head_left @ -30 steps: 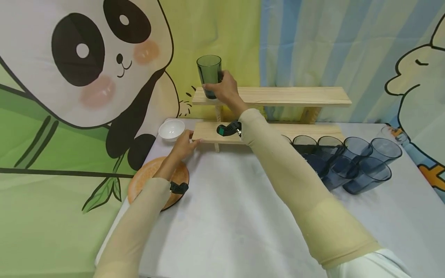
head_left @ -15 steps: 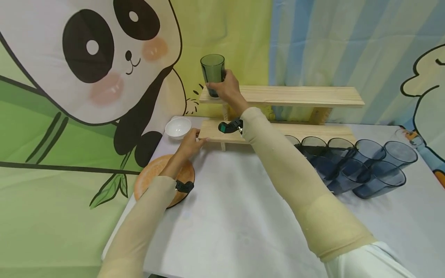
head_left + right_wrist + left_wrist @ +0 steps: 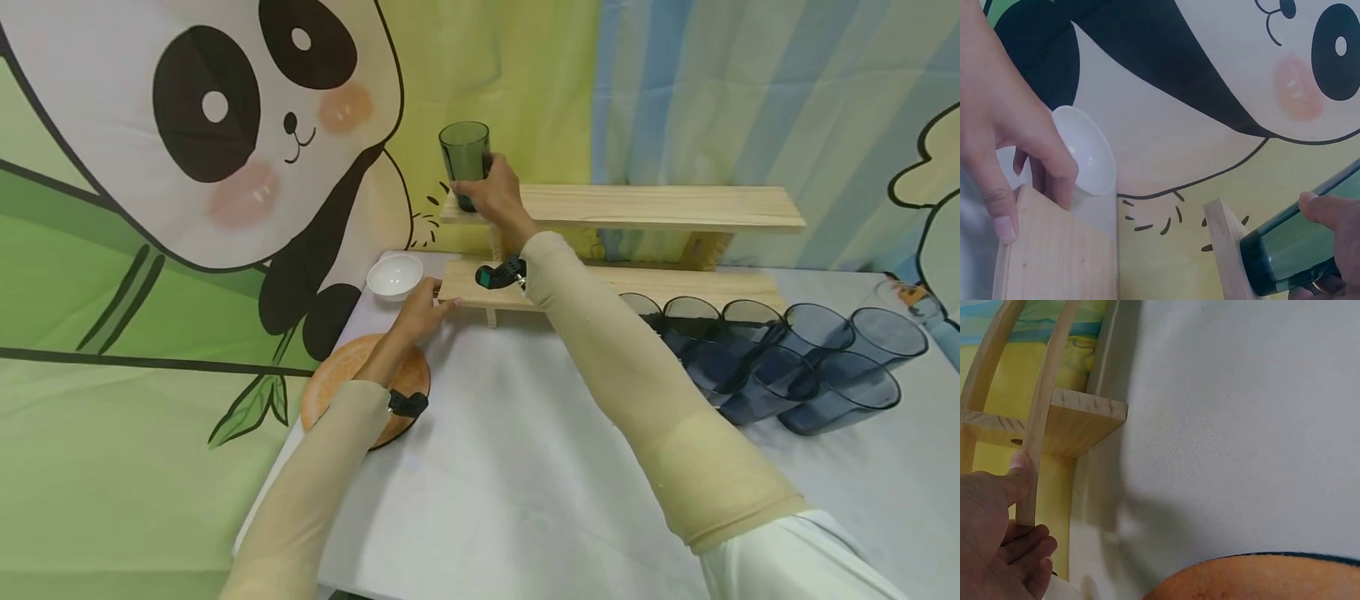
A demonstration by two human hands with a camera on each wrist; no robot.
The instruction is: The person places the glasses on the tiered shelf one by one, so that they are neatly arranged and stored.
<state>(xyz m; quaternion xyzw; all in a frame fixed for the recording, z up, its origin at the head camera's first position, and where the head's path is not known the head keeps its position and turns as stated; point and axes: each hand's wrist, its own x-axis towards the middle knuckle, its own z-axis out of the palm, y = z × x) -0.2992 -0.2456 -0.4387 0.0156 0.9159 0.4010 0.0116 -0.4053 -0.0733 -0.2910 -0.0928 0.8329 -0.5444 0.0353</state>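
My right hand [image 3: 497, 193] grips a tinted drinking glass [image 3: 465, 150] that stands upright at the left end of the upper board [image 3: 660, 207] of a two-tier wooden shelf. In the right wrist view, the base of the glass [image 3: 1272, 262] meets the end of that board, with thumb and fingers around its side. Lower down, my left hand [image 3: 422, 317] holds the left end of the lower board [image 3: 465, 285]. The left wrist view shows the thumb of this hand [image 3: 991, 531] on one face of the board and its fingers curled at the other.
Several bluish glasses [image 3: 847, 392] stand in two rows at the right, partly behind my right sleeve. A white bowl [image 3: 395, 277] sits left of the shelf. An orange-patterned round plate or mat [image 3: 330, 379] lies under my left forearm. A panda-print cloth [image 3: 210, 100] hangs behind.
The whole scene has shifted rightward in the head view. Both hands keep their holds, and the glass stays at the left end of the upper board.
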